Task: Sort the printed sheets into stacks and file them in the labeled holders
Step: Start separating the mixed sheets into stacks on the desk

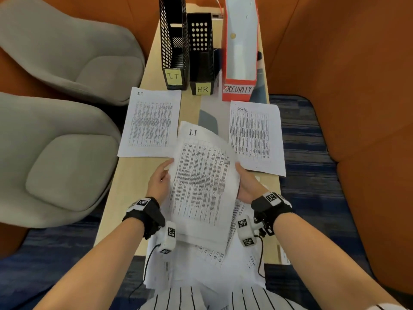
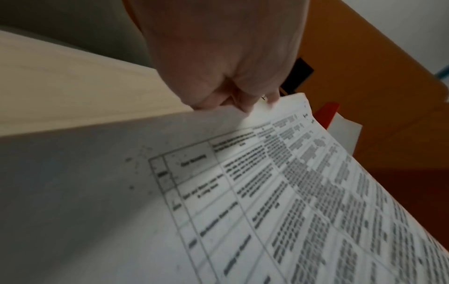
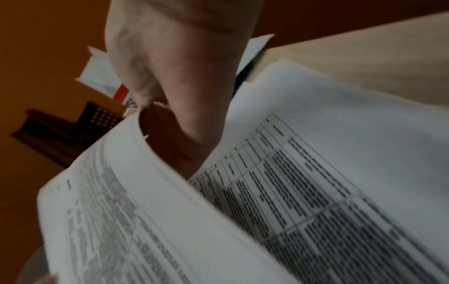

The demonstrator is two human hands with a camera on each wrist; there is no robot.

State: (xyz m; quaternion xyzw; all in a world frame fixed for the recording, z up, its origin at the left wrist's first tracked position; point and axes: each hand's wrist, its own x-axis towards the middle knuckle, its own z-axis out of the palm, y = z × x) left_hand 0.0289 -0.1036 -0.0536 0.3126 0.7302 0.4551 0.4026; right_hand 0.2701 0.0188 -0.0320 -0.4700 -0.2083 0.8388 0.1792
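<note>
A printed sheet headed "I.T" (image 1: 201, 175) is lifted above the table's middle, tilted and bowed. My left hand (image 1: 166, 170) pinches its left edge; my right hand (image 1: 239, 170) grips its right edge with fingers tucked under it. The left wrist view has my left hand (image 2: 243, 100) curled on the sheet (image 2: 267, 192). From the right wrist, my right hand (image 3: 175, 96) reaches between the raised sheet (image 3: 145, 221) and the one below (image 3: 316, 173). An IT sheet (image 1: 152, 121) lies at left, a security sheet (image 1: 254, 135) at right. Holders stand behind: IT (image 1: 173, 52), HR (image 1: 201, 54), SECURITY (image 1: 240, 52).
A loose pile of unsorted sheets (image 1: 201, 260) lies at the near end of the narrow wooden table (image 1: 134, 186) and over my lap. Two grey armchairs (image 1: 55, 153) stand to the left. Orange booth walls (image 1: 357, 86) close in on the right and behind.
</note>
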